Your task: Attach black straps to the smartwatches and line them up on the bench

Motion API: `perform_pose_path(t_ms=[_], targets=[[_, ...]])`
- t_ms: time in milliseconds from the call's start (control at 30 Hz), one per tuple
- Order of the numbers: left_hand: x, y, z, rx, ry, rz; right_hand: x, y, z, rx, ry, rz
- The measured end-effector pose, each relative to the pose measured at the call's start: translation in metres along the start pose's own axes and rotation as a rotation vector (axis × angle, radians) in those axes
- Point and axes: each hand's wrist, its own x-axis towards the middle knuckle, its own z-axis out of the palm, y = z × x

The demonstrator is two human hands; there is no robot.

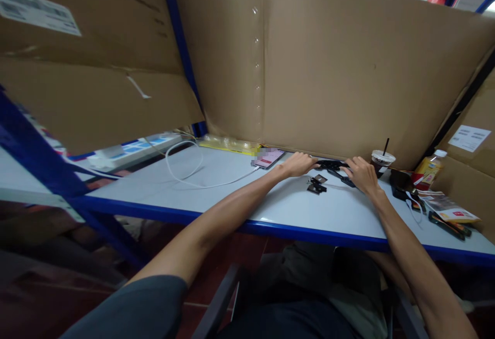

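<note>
Near the back of the white table (232, 199), both my hands are at a dark, jointed-looking black object (328, 165) whose kind I cannot make out. My left hand (299, 164) closes on its left end, fingers curled. At the right end, my right hand (360, 173) has its fingers bent over the object. A black arm-like part of it slants down toward my right hand. Just in front, a few small black and brown pieces (317, 185) lie on the tabletop, touched by neither hand.
A smartphone (268, 157) with a white cable (216, 186) lies left of my hands. To the right stand a lidded drink cup (382, 159) with a straw and a bottle (429, 171), with a packet (450, 206) nearby. Cardboard walls (348, 70) enclose the table; a power strip (135, 150) sits left.
</note>
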Motion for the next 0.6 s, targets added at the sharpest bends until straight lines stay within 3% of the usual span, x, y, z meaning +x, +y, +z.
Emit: perform_pose_path(t_ms=[200, 267, 433, 600], targets=[[0.001, 0.005, -0.006, -0.097, 0.194, -0.129, 0.001, 0.003, -0.01, 0.069, 0.366, 0.222], [0.002, 0.007, -0.004, -0.16, 0.273, -0.203, 0.002, 0.003, -0.013, 0.132, 0.432, 0.267], [0.008, 0.019, 0.013, -0.441, 0.414, -0.239, 0.006, -0.008, -0.009, 0.317, 0.225, 0.173], [0.007, 0.045, 0.025, -0.543, 0.325, -0.079, 0.007, -0.03, -0.001, 0.443, 0.106, 0.048]])
